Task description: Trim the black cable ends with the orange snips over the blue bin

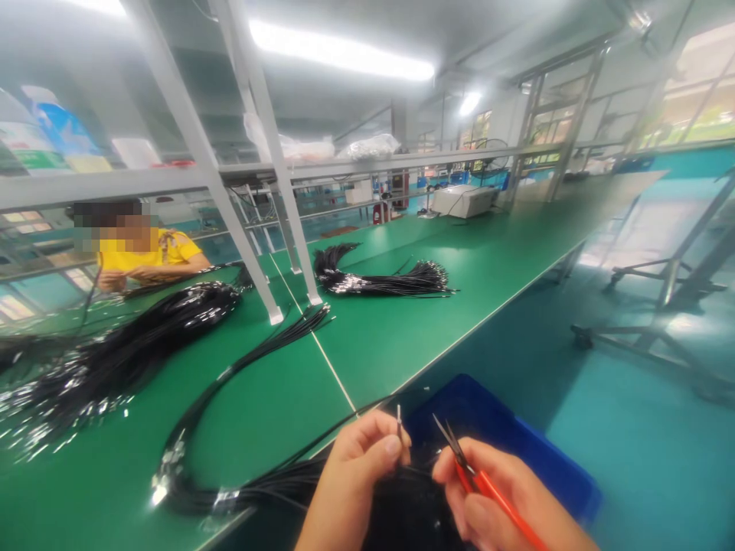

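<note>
Between its thumb and fingers, my left hand (367, 455) pinches a thin black cable (400, 422) whose pale, stripped-looking end points up. My right hand (488, 490) is wrapped round red-handled scissors (494, 497); the slim, pointed metal blades (448, 436) stand slightly apart, a short way right of the cable end and not touching it. To the left, a long bundle of black cables (195, 417) curves over the green table (287, 405) and runs down past its edge near my left wrist. Below my hands sits a blue bin (534, 451), partly hidden by them.
On the left lies a large heap of black cables (143, 337); a tied cable bundle (379, 283) rests farther back. Grey shelf posts (287, 168) rise from the table. A person in a yellow top (149, 252) works across it. A white box (464, 200) stands beyond.
</note>
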Available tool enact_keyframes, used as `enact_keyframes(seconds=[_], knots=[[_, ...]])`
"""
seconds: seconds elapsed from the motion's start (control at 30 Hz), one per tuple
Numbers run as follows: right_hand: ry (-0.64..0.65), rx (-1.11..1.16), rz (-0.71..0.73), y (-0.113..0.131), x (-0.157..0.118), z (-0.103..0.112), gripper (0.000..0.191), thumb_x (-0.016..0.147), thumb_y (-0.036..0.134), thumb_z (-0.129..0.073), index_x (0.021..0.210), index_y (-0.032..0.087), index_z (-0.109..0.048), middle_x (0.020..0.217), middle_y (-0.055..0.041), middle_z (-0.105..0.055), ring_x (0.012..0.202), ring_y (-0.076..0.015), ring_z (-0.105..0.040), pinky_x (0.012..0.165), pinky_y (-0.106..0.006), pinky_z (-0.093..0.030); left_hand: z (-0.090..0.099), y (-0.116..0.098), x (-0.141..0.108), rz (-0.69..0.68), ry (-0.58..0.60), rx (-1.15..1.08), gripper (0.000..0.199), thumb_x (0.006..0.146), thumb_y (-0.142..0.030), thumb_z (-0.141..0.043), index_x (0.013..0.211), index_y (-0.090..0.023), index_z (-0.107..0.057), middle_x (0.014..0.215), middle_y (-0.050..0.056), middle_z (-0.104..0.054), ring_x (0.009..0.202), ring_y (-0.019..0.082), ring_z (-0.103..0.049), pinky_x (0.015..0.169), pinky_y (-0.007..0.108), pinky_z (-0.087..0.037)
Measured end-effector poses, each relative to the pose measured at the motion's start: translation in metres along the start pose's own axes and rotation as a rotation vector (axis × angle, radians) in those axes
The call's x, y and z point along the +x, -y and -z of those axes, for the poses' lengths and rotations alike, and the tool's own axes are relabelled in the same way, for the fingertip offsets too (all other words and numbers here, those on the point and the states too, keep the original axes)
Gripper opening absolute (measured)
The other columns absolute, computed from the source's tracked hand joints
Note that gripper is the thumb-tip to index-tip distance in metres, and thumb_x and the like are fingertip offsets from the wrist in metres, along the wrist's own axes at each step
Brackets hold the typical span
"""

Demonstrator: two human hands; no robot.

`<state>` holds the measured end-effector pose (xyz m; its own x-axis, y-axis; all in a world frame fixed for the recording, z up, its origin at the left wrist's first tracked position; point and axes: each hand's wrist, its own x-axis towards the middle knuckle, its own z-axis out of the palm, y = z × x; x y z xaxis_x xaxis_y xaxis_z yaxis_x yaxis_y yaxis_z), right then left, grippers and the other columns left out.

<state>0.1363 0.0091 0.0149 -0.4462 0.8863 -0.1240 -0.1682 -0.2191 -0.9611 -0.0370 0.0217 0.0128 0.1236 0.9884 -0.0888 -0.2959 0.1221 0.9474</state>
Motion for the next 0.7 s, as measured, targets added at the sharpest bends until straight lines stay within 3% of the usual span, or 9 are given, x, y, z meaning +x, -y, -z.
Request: enact_keyframes(seconds=[0.23,0.33,0.43,0.53,0.7], knots=[[-0.056,0.033,-0.007,0.003,0.000,0.000,0.048,0.062,0.062,-0.069,0.080,0.019,-0.060,0.053,0.0051,-0.051,0.043,-0.0059,-0.033,0.040,-0.019,-0.024,-0.002,0.000,0.001,0.047,0.086,-0.132,0.022,0.066,-0.033,-0.073,0.062,-0.014,-0.063,0.058,0.000,-0.055,0.057,0.011,-0.041,0.060,0.022,-0.033],[-0.205,0.064,-0.008,0.004,0.003,-0.001,0.040,0.060,0.051,-0.076,0.080,0.019,-0.062,0.054,0.0047,-0.052,0.044,-0.0068,-0.036,0.040,-0.019,-0.024,-0.004,0.002,0.001,0.052,0.101,-0.089,0.021,0.066,-0.033,-0.073,0.063,-0.014,-0.065,0.059,0.001,-0.058,0.057,0.012,-0.043,0.059,0.022,-0.034],[-0.388,0.101,0.066,0.005,0.010,-0.004,0.034,0.057,0.037,-0.079,0.081,0.020,-0.063,0.063,0.0018,-0.060,0.050,-0.0101,-0.047,0.043,-0.021,-0.033,-0.008,0.005,0.001,0.079,0.144,-0.038,0.021,0.066,-0.034,-0.074,0.065,-0.015,-0.066,0.060,0.002,-0.060,0.058,0.013,-0.048,0.058,0.023,-0.037],[-0.381,0.162,0.102,0.008,0.015,-0.009,0.029,0.059,0.033,-0.076,0.081,0.021,-0.062,0.065,0.0010,-0.063,0.052,-0.0125,-0.054,0.048,-0.023,-0.042,-0.011,0.006,0.000,0.098,0.188,-0.010,0.022,0.067,-0.035,-0.074,0.064,-0.016,-0.065,0.060,0.001,-0.061,0.059,0.014,-0.051,0.059,0.024,-0.040],[-0.446,0.138,0.105,0.003,0.021,-0.017,0.025,0.062,0.031,-0.073,0.080,0.021,-0.059,0.062,0.0028,-0.061,0.050,-0.0127,-0.055,0.047,-0.023,-0.045,-0.014,0.008,-0.001,0.064,0.168,0.084,0.021,0.070,-0.034,-0.070,0.064,-0.016,-0.062,0.060,0.000,-0.060,0.060,0.014,-0.052,0.061,0.024,-0.041]])
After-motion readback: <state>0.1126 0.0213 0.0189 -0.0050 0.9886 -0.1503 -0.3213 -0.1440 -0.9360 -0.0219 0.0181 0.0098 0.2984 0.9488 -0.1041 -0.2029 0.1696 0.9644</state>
